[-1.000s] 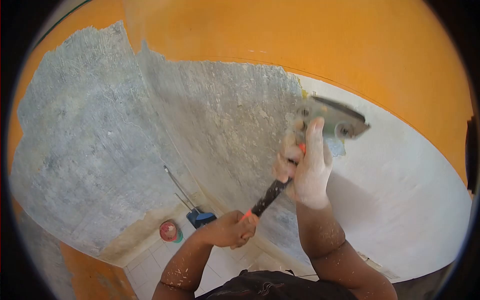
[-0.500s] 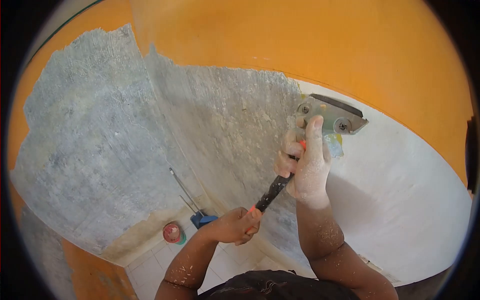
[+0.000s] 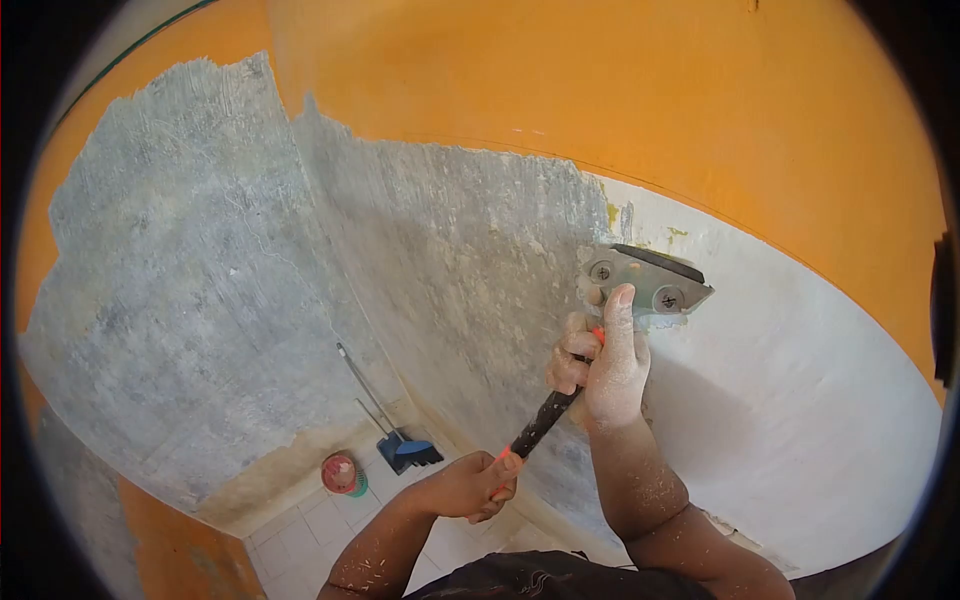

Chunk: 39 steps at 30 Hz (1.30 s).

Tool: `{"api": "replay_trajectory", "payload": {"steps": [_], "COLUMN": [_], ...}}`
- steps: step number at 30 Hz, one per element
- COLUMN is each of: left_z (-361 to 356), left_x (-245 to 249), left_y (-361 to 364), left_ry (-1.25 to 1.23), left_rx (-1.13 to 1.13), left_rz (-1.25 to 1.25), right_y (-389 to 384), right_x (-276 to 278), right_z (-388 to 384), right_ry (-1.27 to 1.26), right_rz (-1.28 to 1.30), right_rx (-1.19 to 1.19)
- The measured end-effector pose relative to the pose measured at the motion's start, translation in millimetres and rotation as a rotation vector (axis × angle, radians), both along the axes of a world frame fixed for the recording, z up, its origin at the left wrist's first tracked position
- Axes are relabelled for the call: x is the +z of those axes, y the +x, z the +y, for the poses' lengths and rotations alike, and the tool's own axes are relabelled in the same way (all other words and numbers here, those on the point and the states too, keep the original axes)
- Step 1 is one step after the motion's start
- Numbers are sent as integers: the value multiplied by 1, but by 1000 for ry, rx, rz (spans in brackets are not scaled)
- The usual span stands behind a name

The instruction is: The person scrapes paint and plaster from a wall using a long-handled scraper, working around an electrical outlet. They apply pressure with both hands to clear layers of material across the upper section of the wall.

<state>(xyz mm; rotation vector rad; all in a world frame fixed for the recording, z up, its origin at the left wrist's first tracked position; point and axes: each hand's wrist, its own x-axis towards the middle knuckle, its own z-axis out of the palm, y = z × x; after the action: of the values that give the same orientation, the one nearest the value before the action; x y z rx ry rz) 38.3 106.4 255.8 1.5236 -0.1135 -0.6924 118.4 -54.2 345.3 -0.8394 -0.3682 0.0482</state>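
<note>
A long-handled scraper (image 3: 655,283) lies against the wall, its metal head at the border between grey bare plaster (image 3: 450,240) and white coating (image 3: 800,350). My right hand (image 3: 608,370), dusted white, is closed around the upper handle just below the head, with the thumb laid up onto the metal. Lower down, my left hand (image 3: 478,486) grips the orange end of the black handle (image 3: 545,422). Small yellowish and grey patches show on the wall just above the scraper head.
Orange paint (image 3: 600,80) covers the upper wall. Below, on the tiled floor (image 3: 320,525) near the corner, are a blue dustpan and brush (image 3: 405,452) and a red and green container (image 3: 342,474). A dark object (image 3: 943,310) stands at the right edge.
The scraper head and my right hand have moved down and slightly left along the wall. My left hand is a little lower. More scraped marks show above the head.
</note>
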Motion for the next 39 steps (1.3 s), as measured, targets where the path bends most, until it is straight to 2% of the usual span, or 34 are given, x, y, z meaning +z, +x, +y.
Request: {"api": "replay_trajectory", "payload": {"steps": [3, 7, 11, 13, 17, 23, 24, 28, 35, 36, 39], "left_z": [4, -1, -7, -8, -3, -8, -4, 5, 5, 7, 14], "left_x": [4, 22, -7, -2, 20, -9, -9, 23, -6, 3, 18], "left_y": [13, 13, 7, 12, 25, 13, 18, 23, 19, 21, 24], "left_ry": [11, 147, 0, 47, 92, 28, 111, 164, 3, 78, 46], "left_rx": [-8, 91, 30, 28, 66, 34, 18, -1, -34, -27, 1], "left_rz": [-49, -149, -32, -116, -125, -40, -103, -200, -65, -145, -82], "right_y": [8, 14, 5, 7, 14, 9, 11, 15, 14, 16, 16], "right_x": [13, 16, -2, 6, 26, -1, 4, 22, 0, 11, 27], "right_z": [3, 3, -3, -2, 4, 0, 2, 6, 2, 4, 10], "right_ry": [2, 72, 27, -11, 53, 19, 7, 47, 15, 0, -6], "right_rz": [-31, -82, -3, -55, -74, -28, -48, -87, -70, -94, -141], "right_rx": [28, 69, 37, 23, 26, 14, 11, 28, 80, 53, 13]}}
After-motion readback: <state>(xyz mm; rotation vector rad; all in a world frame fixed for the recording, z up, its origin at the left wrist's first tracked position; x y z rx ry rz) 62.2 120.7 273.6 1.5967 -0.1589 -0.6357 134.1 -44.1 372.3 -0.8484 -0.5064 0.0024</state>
